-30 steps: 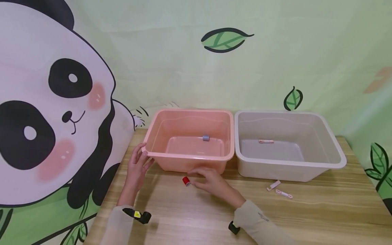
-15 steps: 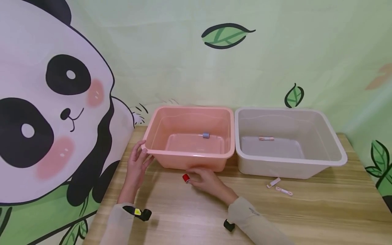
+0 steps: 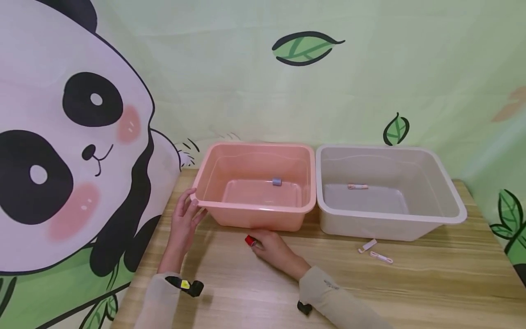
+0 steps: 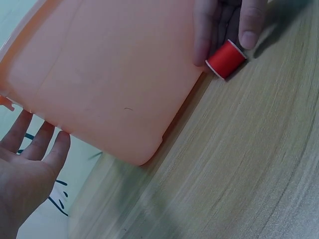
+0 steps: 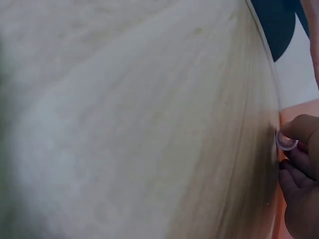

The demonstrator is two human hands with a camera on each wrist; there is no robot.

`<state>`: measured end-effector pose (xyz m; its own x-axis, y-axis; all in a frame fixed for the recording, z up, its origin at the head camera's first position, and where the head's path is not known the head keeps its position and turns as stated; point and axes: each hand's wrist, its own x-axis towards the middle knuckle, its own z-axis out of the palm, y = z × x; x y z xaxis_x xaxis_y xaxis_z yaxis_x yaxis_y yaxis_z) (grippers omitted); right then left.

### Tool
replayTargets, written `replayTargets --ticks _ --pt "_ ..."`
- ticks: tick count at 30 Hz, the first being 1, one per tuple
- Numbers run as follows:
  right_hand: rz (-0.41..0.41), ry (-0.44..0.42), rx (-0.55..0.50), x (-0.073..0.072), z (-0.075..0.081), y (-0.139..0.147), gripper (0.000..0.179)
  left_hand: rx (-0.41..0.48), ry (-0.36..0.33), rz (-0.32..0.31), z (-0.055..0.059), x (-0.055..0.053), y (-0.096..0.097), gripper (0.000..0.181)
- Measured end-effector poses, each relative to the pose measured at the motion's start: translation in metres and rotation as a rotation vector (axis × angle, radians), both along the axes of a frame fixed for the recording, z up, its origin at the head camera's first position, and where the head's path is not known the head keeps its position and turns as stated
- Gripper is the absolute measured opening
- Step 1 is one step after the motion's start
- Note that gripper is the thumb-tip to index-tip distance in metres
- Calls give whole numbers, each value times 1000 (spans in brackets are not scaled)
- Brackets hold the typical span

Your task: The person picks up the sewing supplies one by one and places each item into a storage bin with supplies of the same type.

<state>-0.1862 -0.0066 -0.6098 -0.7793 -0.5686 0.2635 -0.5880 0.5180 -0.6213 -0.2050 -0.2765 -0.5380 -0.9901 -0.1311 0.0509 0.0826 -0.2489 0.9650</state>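
Observation:
A spool of red thread [image 3: 249,240] with white ends lies on its side on the wooden table, just in front of the pink bin [image 3: 255,209]. My right hand [image 3: 273,249] has its thumb and fingers around the spool; in the right wrist view, the thumb lies over the spool's pale round end [image 5: 287,141]. The left hand [image 3: 184,222] touches the front left corner of the bin's rim, and the left wrist view shows its fingers [image 4: 37,142] extended against the bin. A blue-grey spool [image 3: 277,182] lies inside the pink bin.
A grey bin [image 3: 390,218] stands right beside the pink one, with a small pale pink strip-like piece [image 3: 358,186] in it. Two similar pieces lie in front of it, one upper [image 3: 367,246] and one lower [image 3: 381,257]. Behind hangs a panda-printed backdrop [image 3: 230,82].
My right hand has moved slightly left and its thumb and fingers have closed around the red spool, from reaching beside it. The left hand stays at the pink bin's corner.

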Motion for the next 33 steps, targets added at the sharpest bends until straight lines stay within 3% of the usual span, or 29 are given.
replayTargets --ticks 11,16,24,33 --pt "-3 -58 78 3 0 1 46 -10 -21 -3 0 0 0 44" --pt "-7 -22 96 3 -3 2 43 -4 -15 -1 0 0 1 44" --pt "19 6 76 1 -4 5 38 14 -31 11 -2 0 1 42" --pt "2 -107 -58 0 5 13 34 7 -20 7 0 -1 1 42"
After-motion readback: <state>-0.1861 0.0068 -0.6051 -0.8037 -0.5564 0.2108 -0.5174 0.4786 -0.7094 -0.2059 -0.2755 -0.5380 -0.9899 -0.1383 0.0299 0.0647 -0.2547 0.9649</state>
